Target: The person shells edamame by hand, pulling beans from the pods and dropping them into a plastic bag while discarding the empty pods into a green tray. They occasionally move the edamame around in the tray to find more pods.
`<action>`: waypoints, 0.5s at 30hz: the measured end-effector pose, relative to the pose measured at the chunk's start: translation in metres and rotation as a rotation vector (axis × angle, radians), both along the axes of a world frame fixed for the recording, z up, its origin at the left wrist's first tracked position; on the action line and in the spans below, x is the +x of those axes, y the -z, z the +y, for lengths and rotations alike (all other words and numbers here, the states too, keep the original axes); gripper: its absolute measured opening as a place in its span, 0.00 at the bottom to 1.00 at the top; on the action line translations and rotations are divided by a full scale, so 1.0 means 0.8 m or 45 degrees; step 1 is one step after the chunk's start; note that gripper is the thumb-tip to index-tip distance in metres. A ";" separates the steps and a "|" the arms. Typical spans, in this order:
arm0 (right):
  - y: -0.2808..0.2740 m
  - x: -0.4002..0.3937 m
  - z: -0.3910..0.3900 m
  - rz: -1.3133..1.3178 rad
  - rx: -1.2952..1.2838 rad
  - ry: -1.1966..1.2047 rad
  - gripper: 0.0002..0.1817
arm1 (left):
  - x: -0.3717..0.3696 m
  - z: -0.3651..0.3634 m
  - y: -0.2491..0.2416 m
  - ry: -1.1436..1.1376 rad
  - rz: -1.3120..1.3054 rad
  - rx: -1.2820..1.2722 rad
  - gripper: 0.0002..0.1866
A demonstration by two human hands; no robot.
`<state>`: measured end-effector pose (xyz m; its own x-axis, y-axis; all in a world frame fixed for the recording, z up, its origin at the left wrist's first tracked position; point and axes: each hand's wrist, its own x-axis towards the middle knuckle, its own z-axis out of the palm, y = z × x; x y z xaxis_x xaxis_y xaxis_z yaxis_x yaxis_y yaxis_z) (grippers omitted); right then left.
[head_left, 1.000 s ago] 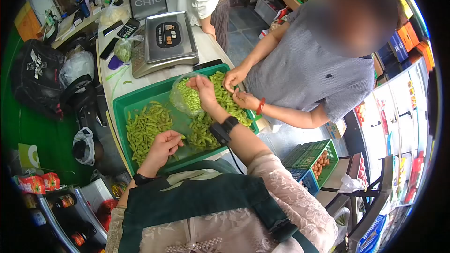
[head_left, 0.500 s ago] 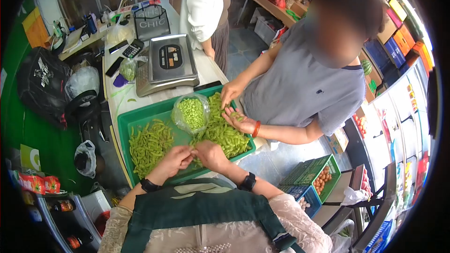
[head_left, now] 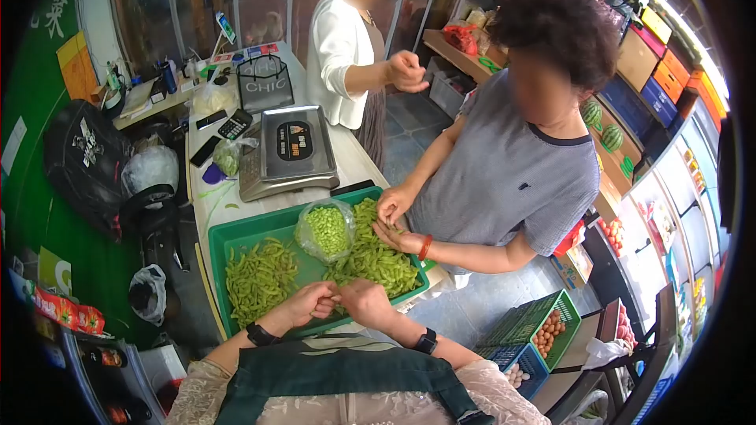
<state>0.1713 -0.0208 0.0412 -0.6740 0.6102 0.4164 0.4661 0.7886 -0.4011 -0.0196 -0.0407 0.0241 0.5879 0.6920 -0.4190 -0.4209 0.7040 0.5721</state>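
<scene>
Two heaps of pods (head_left: 261, 279) lie in the green tray (head_left: 309, 270), a bag of beans (head_left: 326, 230) beside the right one. Over the near side, left hand (head_left: 312, 303) and right hand (head_left: 368, 303) meet, fingers curled, pinching perhaps a pod (head_left: 336, 299); it's too small to be sure.

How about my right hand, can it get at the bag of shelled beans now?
Likely yes: your right hand is close to the bag of shelled beans, and only green pods in the tray seem to lie between them.
</scene>
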 end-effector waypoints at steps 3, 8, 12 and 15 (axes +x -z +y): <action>0.001 -0.009 -0.004 0.070 0.015 0.066 0.07 | 0.004 0.002 -0.001 -0.072 0.098 0.005 0.07; 0.021 -0.022 -0.006 0.368 -0.243 0.140 0.12 | 0.008 0.004 -0.008 -0.173 0.096 0.047 0.06; 0.040 -0.022 -0.006 0.570 -1.038 0.304 0.19 | 0.016 -0.002 -0.006 -0.098 0.364 0.330 0.05; 0.041 -0.016 -0.003 0.643 -1.232 0.300 0.20 | 0.017 -0.004 -0.027 -0.159 0.417 0.356 0.05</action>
<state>0.1583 -0.0231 0.0081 -0.3866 0.9157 -0.1097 0.1728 -0.0449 -0.9839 -0.0056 -0.0435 0.0456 0.3602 0.8624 -0.3556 -0.2577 0.4583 0.8506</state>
